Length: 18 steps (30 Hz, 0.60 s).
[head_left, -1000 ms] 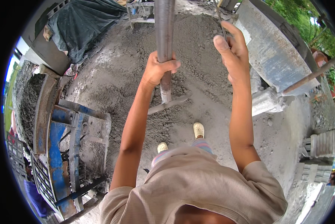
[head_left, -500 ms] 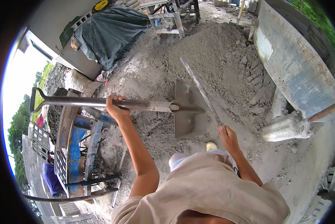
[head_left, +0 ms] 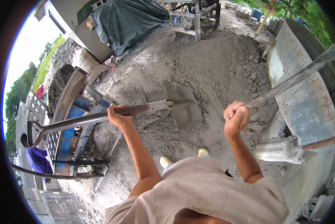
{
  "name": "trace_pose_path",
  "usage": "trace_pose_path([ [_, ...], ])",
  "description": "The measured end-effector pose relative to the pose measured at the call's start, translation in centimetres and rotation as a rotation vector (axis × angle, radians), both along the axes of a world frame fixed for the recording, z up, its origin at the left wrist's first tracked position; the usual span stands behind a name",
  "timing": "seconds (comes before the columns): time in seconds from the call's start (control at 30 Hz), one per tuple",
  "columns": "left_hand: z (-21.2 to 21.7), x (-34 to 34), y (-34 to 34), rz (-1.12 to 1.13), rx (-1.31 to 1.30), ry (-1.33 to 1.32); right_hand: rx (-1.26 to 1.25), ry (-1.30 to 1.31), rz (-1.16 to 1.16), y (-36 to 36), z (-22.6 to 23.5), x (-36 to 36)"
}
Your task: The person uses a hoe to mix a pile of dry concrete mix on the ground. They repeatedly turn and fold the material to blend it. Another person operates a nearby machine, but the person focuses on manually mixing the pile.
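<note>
The left hand (head_left: pixel 119 116) is wrapped tight around the shaft of a shovel (head_left: pixel 137 109), fingers curled closed on it, and the blade hangs level over the grey sand pile (head_left: pixel 219 63) — near its front edge, above the person's pale shoes (head_left: pixel 203 152). The right hand (head_left: pixel 236 117) is a closed fist around a second long handle (head_left: pixel 298 76) that slants up past the big metal tub (head_left: pixel 305 108) on the right — touching or clear of its rim, I cannot tell.

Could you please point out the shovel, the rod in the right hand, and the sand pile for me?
Shovel (head_left: pixel 182 106): head view, middle of the grey blade.
Rod (head_left: pixel 290 80): head view, mid-length of the bare shaft above the right hand.
Sand pile (head_left: pixel 216 59): head view, upper slope of the heap.
</note>
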<state>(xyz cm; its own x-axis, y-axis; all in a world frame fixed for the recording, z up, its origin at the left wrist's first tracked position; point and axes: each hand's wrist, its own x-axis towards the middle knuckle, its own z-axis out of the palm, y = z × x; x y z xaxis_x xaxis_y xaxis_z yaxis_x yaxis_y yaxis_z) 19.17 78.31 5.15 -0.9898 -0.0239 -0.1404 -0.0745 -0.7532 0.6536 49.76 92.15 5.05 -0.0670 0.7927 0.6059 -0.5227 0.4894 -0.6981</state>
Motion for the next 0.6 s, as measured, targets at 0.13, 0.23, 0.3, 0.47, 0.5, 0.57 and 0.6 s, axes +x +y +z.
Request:
trace_pose_path([
  [0.13,0.8,-0.5,-1.8,0.023,0.069,0.006,-0.153,-1.188,0.132,-3.2,-11.4,-2.0],
  [0.23,0.0,-3.0,-3.4,0.065,0.075,-0.022,-0.491,-0.974,0.266,-4.6,-15.7,-3.7],
  [0.3,-0.3,-4.0,-5.5,0.136,0.050,0.002,-0.600,-0.811,0.263,-4.6,-10.9,-4.4],
  [0.47,-1.5,-6.1,-9.2,0.117,0.125,0.038,-0.597,-0.123,0.141,-1.6,0.5,-4.6],
  [0.5,-1.4,-6.2,-9.8,0.116,0.143,0.034,-0.577,-0.036,0.042,-1.1,1.5,-4.7],
  [0.57,-1.1,-6.5,-10.0,0.130,0.157,0.041,-0.559,0.138,-0.084,-1.6,2.3,-5.9],
  [0.6,-1.0,-6.6,-10.4,0.137,0.164,0.036,-0.610,0.139,-0.055,-2.7,1.3,-6.8],
])
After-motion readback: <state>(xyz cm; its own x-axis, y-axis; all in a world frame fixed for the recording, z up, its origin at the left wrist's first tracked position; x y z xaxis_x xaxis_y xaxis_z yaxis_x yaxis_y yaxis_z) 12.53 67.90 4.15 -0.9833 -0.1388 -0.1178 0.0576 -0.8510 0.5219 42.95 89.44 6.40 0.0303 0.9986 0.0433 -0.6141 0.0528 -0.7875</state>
